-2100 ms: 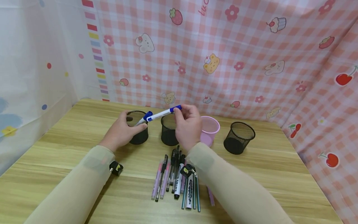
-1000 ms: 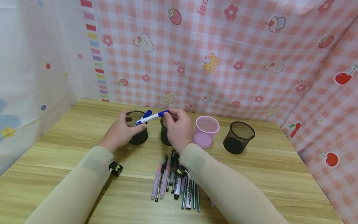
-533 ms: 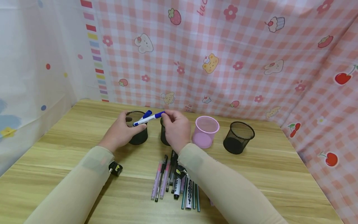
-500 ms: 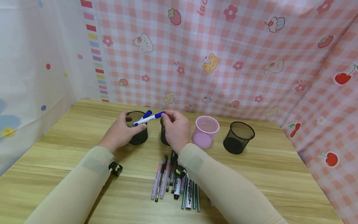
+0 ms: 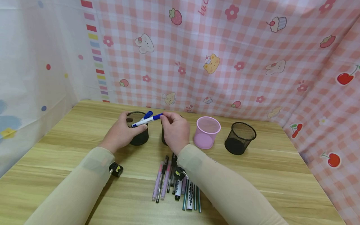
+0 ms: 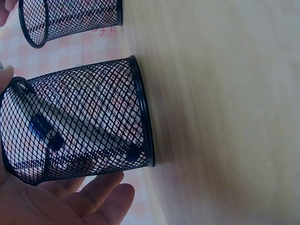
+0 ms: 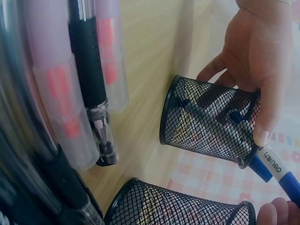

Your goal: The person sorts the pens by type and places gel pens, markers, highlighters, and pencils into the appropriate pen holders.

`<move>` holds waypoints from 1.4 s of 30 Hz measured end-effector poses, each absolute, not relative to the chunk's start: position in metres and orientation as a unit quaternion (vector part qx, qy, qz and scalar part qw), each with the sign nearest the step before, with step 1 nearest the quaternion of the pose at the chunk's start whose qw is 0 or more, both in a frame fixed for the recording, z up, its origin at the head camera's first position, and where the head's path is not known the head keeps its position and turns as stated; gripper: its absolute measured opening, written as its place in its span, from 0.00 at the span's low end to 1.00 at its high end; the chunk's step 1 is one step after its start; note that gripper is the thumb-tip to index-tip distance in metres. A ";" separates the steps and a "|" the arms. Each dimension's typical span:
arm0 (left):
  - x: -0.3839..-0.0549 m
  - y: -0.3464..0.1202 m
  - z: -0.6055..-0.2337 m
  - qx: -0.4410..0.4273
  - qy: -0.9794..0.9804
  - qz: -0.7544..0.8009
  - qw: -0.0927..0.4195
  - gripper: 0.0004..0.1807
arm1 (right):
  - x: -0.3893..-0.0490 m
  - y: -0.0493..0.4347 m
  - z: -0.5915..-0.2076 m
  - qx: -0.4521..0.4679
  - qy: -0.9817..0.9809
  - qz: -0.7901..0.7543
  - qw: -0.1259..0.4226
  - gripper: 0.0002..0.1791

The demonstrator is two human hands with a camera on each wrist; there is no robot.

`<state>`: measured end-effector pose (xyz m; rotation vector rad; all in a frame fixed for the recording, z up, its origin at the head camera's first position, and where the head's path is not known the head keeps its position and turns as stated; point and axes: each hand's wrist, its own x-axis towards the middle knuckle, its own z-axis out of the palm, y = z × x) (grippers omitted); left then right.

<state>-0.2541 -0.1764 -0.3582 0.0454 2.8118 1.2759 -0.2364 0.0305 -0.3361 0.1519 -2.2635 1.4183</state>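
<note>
At the far left of the row, my left hand (image 5: pixel 119 132) grips a black mesh pen holder (image 5: pixel 139 138), thumb on one side and fingers round the other. A blue-capped white marker (image 5: pixel 148 114) leans inside it, cap above the rim. My right hand (image 5: pixel 177 132) pinches a second blue-capped white marker (image 5: pixel 145 121) by its cap, slanting it down to the left. In the left wrist view this marker's blue lower end shows through the mesh wall (image 6: pixel 93 89), inside the holder. Printing shows on the held marker's barrel in the right wrist view.
A second black mesh holder (image 5: pixel 164 136) stands partly behind my right hand. A pink holder (image 5: pixel 203 140) and another black one (image 5: pixel 236 145) stand further right. Nearer on the wooden table lie several pens (image 5: pixel 163 178), markers and dark green sticks (image 5: pixel 184 200), partly under my right forearm.
My right hand has moved left and slightly down with the marker, whose lower end has passed into the left holder. My left hand has kept its grip on the holder.
</note>
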 end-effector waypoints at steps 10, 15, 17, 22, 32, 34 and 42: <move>-0.254 -0.176 -0.359 0.017 0.911 0.411 0.027 0.64 | -0.234 0.030 -0.335 0.059 -0.837 0.497 0.223 0.10; -0.254 -0.176 -0.358 0.013 0.910 0.413 0.033 0.66 | -0.234 0.031 -0.335 0.058 -0.839 0.497 0.214 0.10; -0.254 -0.176 -0.359 0.013 0.910 0.414 0.034 0.66 | -0.234 0.032 -0.335 0.057 -0.837 0.502 0.207 0.11; -0.254 -0.176 -0.360 0.015 0.910 0.414 0.031 0.66 | -0.232 0.035 -0.335 0.056 -0.832 0.516 0.193 0.13; -0.253 -0.176 -0.358 0.014 0.909 0.416 0.032 0.64 | -0.225 0.046 -0.329 0.063 -0.838 0.515 0.168 0.15; -0.253 -0.176 -0.358 0.014 0.909 0.415 0.032 0.64 | -0.224 0.048 -0.328 0.066 -0.839 0.514 0.166 0.15; -0.252 -0.176 -0.358 0.013 0.910 0.414 0.033 0.65 | -0.218 0.063 -0.327 0.078 -0.835 0.524 0.146 0.16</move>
